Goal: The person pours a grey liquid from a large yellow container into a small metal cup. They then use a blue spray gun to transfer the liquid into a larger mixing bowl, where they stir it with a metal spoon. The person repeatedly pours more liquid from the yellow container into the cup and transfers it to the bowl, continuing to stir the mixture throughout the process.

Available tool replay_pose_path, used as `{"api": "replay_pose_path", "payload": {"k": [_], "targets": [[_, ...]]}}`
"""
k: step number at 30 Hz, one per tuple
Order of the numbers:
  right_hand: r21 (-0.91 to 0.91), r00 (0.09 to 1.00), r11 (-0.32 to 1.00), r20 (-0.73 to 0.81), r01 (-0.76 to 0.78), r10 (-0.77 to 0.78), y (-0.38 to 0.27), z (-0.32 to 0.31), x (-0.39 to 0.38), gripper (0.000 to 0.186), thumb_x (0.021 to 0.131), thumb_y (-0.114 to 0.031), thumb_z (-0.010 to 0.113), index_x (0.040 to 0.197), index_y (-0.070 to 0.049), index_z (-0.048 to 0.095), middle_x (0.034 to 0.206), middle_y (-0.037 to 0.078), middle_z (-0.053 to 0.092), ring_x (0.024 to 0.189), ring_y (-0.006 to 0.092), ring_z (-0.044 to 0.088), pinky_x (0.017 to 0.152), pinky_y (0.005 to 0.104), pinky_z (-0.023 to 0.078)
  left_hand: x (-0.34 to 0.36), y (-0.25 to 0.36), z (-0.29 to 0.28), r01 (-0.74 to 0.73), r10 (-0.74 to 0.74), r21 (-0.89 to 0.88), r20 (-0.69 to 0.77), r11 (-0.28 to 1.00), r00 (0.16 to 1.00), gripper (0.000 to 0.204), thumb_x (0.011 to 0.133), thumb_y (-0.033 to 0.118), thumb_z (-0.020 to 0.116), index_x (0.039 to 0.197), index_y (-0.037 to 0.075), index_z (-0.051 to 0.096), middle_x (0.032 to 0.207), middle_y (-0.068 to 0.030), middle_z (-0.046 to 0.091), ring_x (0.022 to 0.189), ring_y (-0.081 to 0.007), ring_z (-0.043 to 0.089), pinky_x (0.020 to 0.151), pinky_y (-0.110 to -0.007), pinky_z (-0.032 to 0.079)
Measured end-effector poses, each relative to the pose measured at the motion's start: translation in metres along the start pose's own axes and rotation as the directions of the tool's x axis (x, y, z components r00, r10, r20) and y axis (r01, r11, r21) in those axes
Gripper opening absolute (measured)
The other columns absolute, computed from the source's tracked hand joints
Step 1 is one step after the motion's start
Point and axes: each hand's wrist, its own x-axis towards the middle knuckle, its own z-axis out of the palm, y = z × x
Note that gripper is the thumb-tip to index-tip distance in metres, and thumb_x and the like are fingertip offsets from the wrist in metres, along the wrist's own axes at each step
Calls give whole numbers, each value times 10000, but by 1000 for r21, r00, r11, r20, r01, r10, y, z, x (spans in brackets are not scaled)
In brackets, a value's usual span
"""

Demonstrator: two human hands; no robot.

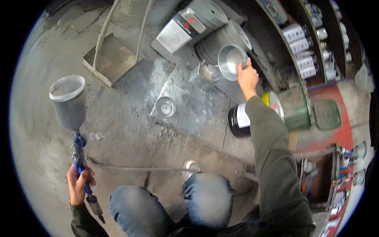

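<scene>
At the left, my left hand (80, 181) is closed around the handle of a blue spray gun (79, 148). The gun stands roughly upright, with a grey translucent cup (70, 108) on top whose wide mouth is uncovered. A fitting hangs below the handle. My right arm stretches far forward, and my right hand (248, 80) grips the rim of a translucent mixing cup (226, 61). That cup is tilted, and its inside looks pale. A round, clear lid-like piece (166, 107) lies on the dusty board between my hands.
A long-handled dustpan (114, 61) lies far left. A rectangular metal tin (179, 31) stands at the back, a black-based can (239, 120) near my right forearm. A green container (294, 108) and shelves of cans (302, 47) line the right. A hose (138, 169) crosses the floor.
</scene>
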Motion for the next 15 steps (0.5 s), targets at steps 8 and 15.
{"api": "replay_pose_path", "payload": {"k": [8,15], "targets": [[438,440,139,723,-888,533,5,45,-153,581,886,-266,645,1210,183,470,1140,283,585,774,402,694,556,451,627,68,29,4,-60,59,15,68,998,996,141,798,79,528,935,45,524,853,-46,562,732,-147,522,711,-294,428],[338,228,-316,914,-887,337,-6,102,-230,498,898,-269,611,1194,109,480,999,258,636,736,404,692,576,427,621,72,8,4,-69,70,22,-50,997,996,159,693,3,442,836,40,503,706,-46,517,616,-125,449,582,-270,362]]}}
